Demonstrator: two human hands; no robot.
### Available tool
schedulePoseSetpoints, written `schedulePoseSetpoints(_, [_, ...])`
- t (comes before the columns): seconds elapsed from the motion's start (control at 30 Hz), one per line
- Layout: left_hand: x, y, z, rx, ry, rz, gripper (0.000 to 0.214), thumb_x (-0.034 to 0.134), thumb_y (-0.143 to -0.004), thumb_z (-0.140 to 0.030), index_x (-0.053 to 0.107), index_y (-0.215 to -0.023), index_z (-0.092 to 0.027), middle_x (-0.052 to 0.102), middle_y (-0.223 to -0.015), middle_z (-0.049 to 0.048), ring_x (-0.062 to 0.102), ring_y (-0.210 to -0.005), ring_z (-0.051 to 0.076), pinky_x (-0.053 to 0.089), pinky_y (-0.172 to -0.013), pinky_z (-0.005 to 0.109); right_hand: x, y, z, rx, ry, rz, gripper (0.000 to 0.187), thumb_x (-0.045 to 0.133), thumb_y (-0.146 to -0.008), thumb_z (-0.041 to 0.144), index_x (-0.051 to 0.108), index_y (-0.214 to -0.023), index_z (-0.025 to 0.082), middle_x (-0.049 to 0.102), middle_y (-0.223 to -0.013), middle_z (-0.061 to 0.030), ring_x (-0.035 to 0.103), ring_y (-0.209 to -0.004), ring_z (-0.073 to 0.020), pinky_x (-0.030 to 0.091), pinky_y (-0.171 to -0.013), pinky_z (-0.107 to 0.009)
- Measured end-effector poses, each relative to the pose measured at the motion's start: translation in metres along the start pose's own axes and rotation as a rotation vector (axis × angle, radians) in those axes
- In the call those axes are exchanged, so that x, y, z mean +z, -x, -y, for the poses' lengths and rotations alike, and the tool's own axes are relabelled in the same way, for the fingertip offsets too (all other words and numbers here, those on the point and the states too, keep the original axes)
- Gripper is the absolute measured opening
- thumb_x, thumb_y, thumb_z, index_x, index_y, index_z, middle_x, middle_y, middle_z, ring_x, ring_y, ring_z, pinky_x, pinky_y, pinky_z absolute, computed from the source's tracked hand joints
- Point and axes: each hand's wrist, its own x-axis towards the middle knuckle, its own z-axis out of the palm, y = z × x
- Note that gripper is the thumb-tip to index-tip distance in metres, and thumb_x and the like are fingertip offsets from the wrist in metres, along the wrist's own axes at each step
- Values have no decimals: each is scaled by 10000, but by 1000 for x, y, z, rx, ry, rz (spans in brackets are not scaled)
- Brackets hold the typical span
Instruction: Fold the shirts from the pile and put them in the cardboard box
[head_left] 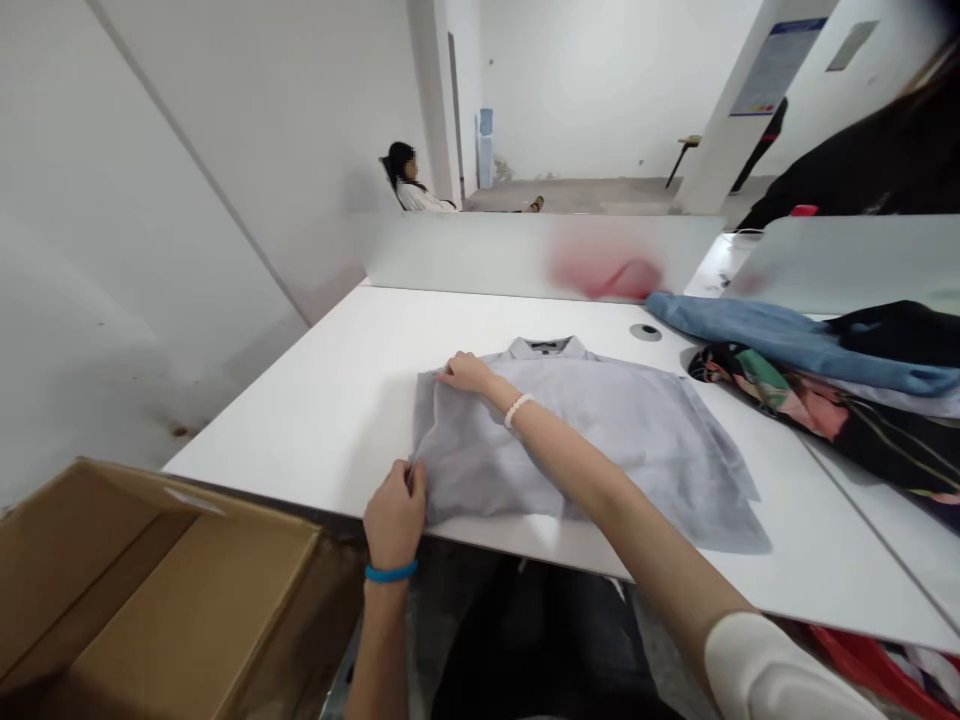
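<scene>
A light grey collared shirt (622, 420) lies spread on the white table, its collar pointing away from me and its sides out to left and right. My left hand (395, 512), with a blue band at the wrist, is closed on the shirt's near left edge at the table's front. Reaching across the shirt, my right hand (466, 373) has its fingers bent and closed on the cloth near the far left corner. A white bracelet (517, 409) is on that wrist. The right forearm covers part of the shirt's middle.
An open cardboard box (165, 580) stands at the table's front left. Blue denim (780, 335) and dark floral cloth (832, 405) are piled on the right of the white table (300, 420). A frosted divider (465, 255) runs behind it; a person (420, 195) sits beyond.
</scene>
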Motion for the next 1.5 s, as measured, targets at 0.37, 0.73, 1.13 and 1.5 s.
schedulePoseSetpoints(0.37, [20, 11, 18, 3, 223, -69, 222, 400, -941, -327, 532, -1027, -170, 655, -751, 36, 627, -659, 194, 376, -551, 264, 37, -29, 2, 49, -32, -96, 240, 437, -962, 349, 583, -979, 159, 668, -990, -75, 581, -908, -194, 380, -788, -302])
schedulePoseSetpoints(0.73, [39, 33, -38, 528, 26, -259, 432, 366, -938, -283, 484, -1323, -126, 502, -1371, 148, 419, -1303, 292, 322, -1084, 519, 56, -19, 20, -331, 96, -261, 465, 336, -970, 460, 493, -1294, 165, 454, -1397, -118, 301, -1338, -270, 83, -1118, -525])
schedulePoseSetpoints(1.13, [50, 42, -15, 547, -75, -171, 609, 442, -894, -426, 399, -1390, -76, 384, -1447, 174, 331, -1345, 354, 362, -1057, 512, 56, -40, 10, -87, 84, -235, 544, 249, -990, 407, 268, -1465, 140, 235, -1525, -153, 150, -1407, -336, 131, -1092, -598])
schedulePoseSetpoints(1.5, [23, 16, -45, 649, -70, -165, 529, 258, -941, -302, 421, -1363, -26, 326, -1466, 232, 175, -1402, 345, 260, -1098, 548, 4, 178, -22, -251, 47, -172, 573, 249, -998, 351, 167, -1477, 47, 192, -1531, -165, 43, -1434, -230, 150, -1147, -492])
